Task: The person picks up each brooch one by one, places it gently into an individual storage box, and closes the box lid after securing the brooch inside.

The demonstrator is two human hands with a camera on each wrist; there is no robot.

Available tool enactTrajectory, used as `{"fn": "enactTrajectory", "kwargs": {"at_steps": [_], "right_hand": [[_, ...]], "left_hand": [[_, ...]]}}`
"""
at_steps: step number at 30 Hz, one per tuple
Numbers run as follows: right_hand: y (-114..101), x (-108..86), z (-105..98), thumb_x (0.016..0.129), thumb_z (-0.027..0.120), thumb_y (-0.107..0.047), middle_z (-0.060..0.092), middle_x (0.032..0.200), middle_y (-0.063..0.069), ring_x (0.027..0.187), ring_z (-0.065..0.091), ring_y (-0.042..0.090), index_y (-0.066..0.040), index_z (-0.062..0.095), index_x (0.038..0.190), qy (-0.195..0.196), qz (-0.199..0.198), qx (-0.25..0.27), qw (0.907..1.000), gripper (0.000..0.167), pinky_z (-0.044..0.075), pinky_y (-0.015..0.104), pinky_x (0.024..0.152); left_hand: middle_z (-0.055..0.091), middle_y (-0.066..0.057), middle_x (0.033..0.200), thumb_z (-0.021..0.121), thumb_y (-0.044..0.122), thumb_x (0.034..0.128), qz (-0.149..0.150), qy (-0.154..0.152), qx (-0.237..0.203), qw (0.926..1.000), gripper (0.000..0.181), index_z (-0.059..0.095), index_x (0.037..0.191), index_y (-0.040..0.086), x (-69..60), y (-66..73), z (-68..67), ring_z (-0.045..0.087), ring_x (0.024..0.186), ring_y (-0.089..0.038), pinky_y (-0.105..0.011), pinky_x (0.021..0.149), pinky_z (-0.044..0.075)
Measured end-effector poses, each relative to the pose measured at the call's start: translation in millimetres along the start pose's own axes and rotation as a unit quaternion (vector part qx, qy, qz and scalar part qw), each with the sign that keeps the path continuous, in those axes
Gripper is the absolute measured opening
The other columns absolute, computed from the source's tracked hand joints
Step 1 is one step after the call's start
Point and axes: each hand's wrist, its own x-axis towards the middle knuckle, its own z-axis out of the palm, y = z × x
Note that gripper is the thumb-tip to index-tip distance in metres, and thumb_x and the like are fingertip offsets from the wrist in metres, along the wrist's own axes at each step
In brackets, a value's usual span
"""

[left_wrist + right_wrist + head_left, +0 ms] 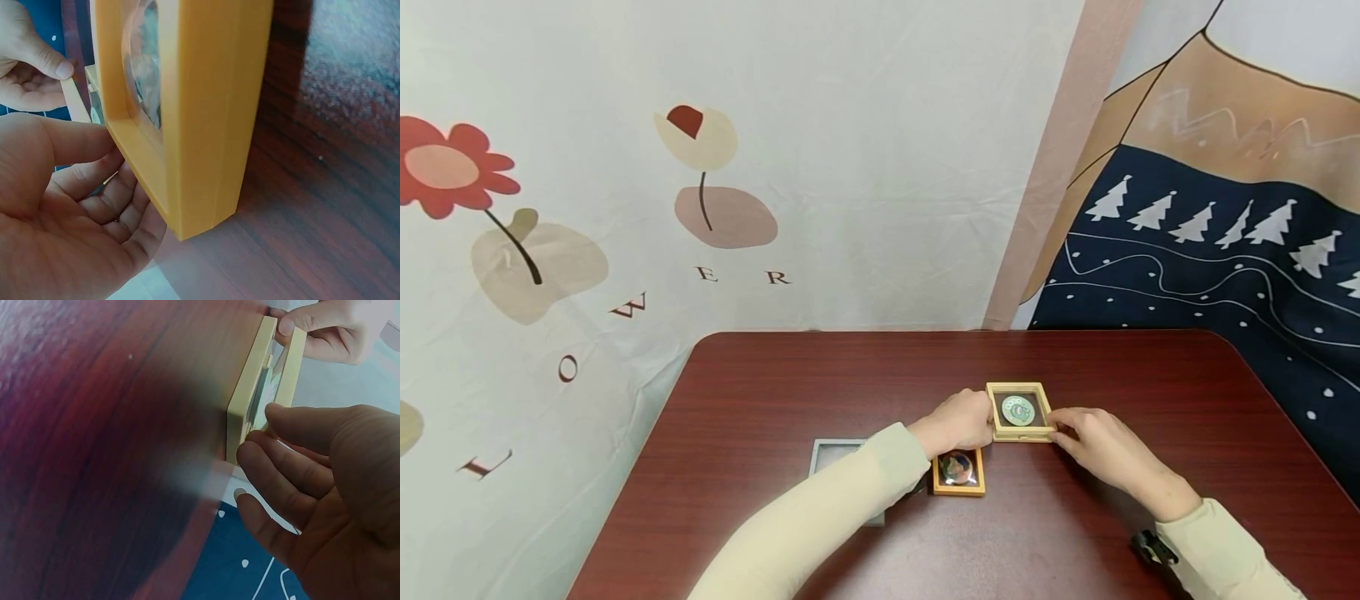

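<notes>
A pale yellow square display frame with a round green-and-white piece behind its clear middle is between both hands. In the right wrist view its two halves stand apart, the upper half tilted over the lower half. My left hand pinches the frame's left side. At its near right corner my right hand pinches the upper half between thumb and fingers. An orange frame with a round colourful piece lies just below the left hand, looming large in the left wrist view.
A grey frame lies to the left, partly hidden beneath the left sleeve. The dark red table ends at a printed curtain behind. A black strapped device sits at the right wrist.
</notes>
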Motion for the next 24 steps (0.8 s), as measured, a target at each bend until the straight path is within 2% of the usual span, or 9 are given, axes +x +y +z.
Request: {"fn": "enactTrajectory", "kwargs": {"at_steps": [4, 7, 9, 15, 21, 22, 24], "right_hand": [[0.1, 0.1, 0.5, 0.087, 0.083, -0.001, 0.075, 0.097, 0.003, 0.084, 0.067, 0.015, -0.005, 0.077, 0.104, -0.006, -0.001, 0.000, 1.0000, 0.019, 0.058, 0.042, 0.075], [0.1, 0.4, 0.6, 0.087, 0.083, -0.002, 0.075, 0.097, 0.003, 0.084, 0.067, 0.014, -0.005, 0.078, 0.105, -0.011, 0.000, 0.003, 0.9999, 0.019, 0.058, 0.042, 0.074], [0.1, 0.7, 0.5, 0.087, 0.083, -0.002, 0.075, 0.097, 0.002, 0.083, 0.066, 0.013, -0.005, 0.078, 0.105, -0.013, 0.000, 0.004, 0.9999, 0.019, 0.058, 0.041, 0.074], [0.5, 0.9, 0.5, 0.087, 0.083, -0.003, 0.075, 0.096, 0.001, 0.083, 0.067, 0.013, -0.006, 0.078, 0.104, -0.016, -0.001, 0.009, 0.9998, 0.018, 0.058, 0.041, 0.074], [0.6, 0.9, 0.1, 0.087, 0.083, -0.002, 0.076, 0.096, 0.002, 0.085, 0.070, 0.015, -0.005, 0.079, 0.101, -0.018, -0.007, 0.011, 0.9998, 0.015, 0.059, 0.041, 0.075], [0.6, 0.8, 0.1, 0.087, 0.083, -0.002, 0.076, 0.095, 0.001, 0.085, 0.069, 0.015, -0.006, 0.079, 0.100, -0.016, -0.010, 0.009, 0.9998, 0.014, 0.059, 0.041, 0.075], [0.9, 0.6, 0.2, 0.086, 0.083, -0.002, 0.075, 0.093, 0.000, 0.083, 0.069, 0.015, -0.007, 0.079, 0.097, -0.012, -0.017, 0.005, 0.9998, 0.013, 0.059, 0.040, 0.074]], "left_hand": [[0.033, 0.005, 0.050, 0.062, 0.017, 0.0934, -0.022, -0.005, -0.017, 0.9996, 0.043, 0.042, 0.055, 0.019, 18.1, -11.8, 21.7, 0.041, 0.044, -0.012, -0.028, 0.047, 0.039], [0.041, 0.002, 0.053, 0.058, 0.022, 0.0991, -0.033, -0.020, -0.050, 0.9980, 0.045, 0.045, 0.056, 0.018, 14.6, -7.6, 13.7, 0.045, 0.047, -0.015, -0.031, 0.050, 0.042], [0.045, 0.001, 0.055, 0.055, 0.027, 0.1016, -0.038, -0.019, -0.057, 0.9975, 0.047, 0.047, 0.056, 0.018, 13.2, -5.8, 10.8, 0.049, 0.050, -0.016, -0.031, 0.053, 0.044], [0.053, 0.002, 0.059, 0.057, 0.031, 0.1020, -0.033, -0.010, -0.051, 0.9981, 0.046, 0.053, 0.058, 0.019, 8.7, -4.1, 7.6, 0.053, 0.055, -0.015, -0.030, 0.058, 0.047], [0.049, 0.003, 0.055, 0.062, 0.029, 0.1013, -0.028, -0.014, -0.054, 0.9980, 0.047, 0.051, 0.057, 0.018, 8.1, -3.8, 5.5, 0.051, 0.052, -0.014, -0.029, 0.055, 0.045], [0.046, 0.004, 0.053, 0.062, 0.029, 0.1008, -0.026, -0.007, -0.049, 0.9985, 0.047, 0.049, 0.056, 0.019, 9.6, -5.7, 9.0, 0.049, 0.051, -0.013, -0.029, 0.054, 0.043], [0.043, 0.004, 0.051, 0.062, 0.028, 0.1015, -0.023, -0.011, -0.049, 0.9985, 0.050, 0.047, 0.055, 0.018, 2.8, -1.0, 1.3, 0.047, 0.049, -0.013, -0.029, 0.053, 0.043]]}}
